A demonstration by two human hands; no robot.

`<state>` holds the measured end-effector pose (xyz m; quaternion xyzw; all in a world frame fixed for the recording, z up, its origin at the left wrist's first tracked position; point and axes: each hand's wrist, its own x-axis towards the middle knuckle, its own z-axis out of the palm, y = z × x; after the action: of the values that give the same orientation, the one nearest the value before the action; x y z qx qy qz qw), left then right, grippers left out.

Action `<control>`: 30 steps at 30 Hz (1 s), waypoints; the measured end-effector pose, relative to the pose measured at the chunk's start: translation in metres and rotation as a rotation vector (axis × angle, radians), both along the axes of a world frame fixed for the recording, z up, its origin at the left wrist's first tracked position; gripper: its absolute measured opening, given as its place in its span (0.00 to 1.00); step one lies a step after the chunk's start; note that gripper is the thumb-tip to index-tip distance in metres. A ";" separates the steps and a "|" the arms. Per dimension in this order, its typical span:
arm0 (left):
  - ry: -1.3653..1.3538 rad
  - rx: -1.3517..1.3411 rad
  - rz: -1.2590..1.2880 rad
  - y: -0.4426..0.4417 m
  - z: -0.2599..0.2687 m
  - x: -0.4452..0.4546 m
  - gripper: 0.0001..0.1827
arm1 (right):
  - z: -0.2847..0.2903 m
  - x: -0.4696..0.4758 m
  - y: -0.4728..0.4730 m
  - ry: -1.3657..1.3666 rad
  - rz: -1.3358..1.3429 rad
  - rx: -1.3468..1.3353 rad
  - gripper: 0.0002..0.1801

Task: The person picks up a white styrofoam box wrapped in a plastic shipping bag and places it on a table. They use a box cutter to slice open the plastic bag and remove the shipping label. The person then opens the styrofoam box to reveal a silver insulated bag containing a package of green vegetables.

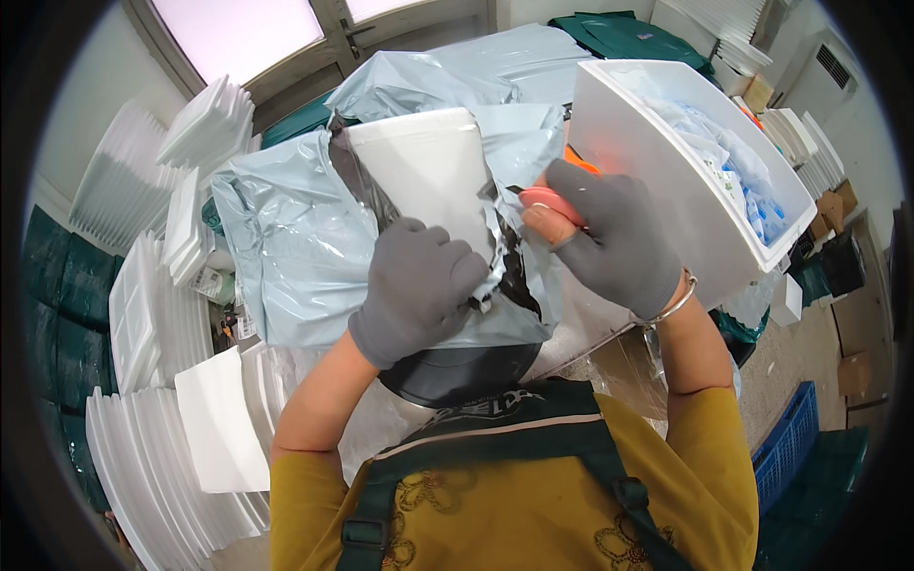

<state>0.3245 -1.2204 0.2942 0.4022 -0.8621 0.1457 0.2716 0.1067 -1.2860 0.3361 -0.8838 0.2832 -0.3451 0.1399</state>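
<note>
In the middle lies a grey-blue plastic mailing bag (285, 235), slit open along a ragged edge with its dark inner side showing. Through the slit shows a white foam box (428, 171). My left hand (425, 285), in a grey glove, rests over the near part of the box, its fingers curled on the bag's torn edge. My right hand (614, 228), also gloved with the thumb tip bare, grips a pink utility knife (550, 203). Its short dark blade points left, just above the right side of the cut bag.
At right stands a large white foam box (643, 200) containing plastic bags and blue-printed packs (764, 214). Stacked white foam lids (157, 457) line the left side. A black round object (464, 371) sits under the bag's near edge. A blue plastic crate (785, 446) stands low at right.
</note>
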 end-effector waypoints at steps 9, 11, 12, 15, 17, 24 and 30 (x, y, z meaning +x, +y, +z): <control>0.266 -0.184 0.020 -0.028 -0.008 0.011 0.18 | -0.031 -0.031 -0.016 0.437 -0.082 0.083 0.10; 0.416 -0.257 0.026 -0.043 -0.013 0.010 0.18 | -0.019 -0.040 -0.017 0.411 -0.175 0.066 0.11; 0.426 -0.251 0.026 -0.048 -0.018 0.011 0.19 | -0.015 -0.036 -0.021 0.342 -0.194 0.008 0.11; 0.459 -0.290 -0.047 -0.060 -0.019 0.006 0.20 | 0.008 -0.005 -0.038 0.208 -0.215 -0.096 0.12; 0.430 -0.318 -0.084 -0.065 -0.021 0.003 0.23 | 0.019 0.022 -0.054 0.108 -0.149 -0.176 0.12; 0.516 -0.350 -0.044 -0.078 -0.028 0.022 0.24 | 0.024 -0.014 -0.062 0.732 -0.113 0.136 0.14; 0.553 -0.283 -0.073 -0.100 -0.019 0.011 0.14 | 0.029 0.010 -0.079 -0.210 0.080 0.118 0.13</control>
<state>0.3355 -1.3200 0.2753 0.3535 -0.7407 0.1396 0.5540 0.1165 -1.3646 0.3654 -0.8437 0.2515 -0.4125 0.2341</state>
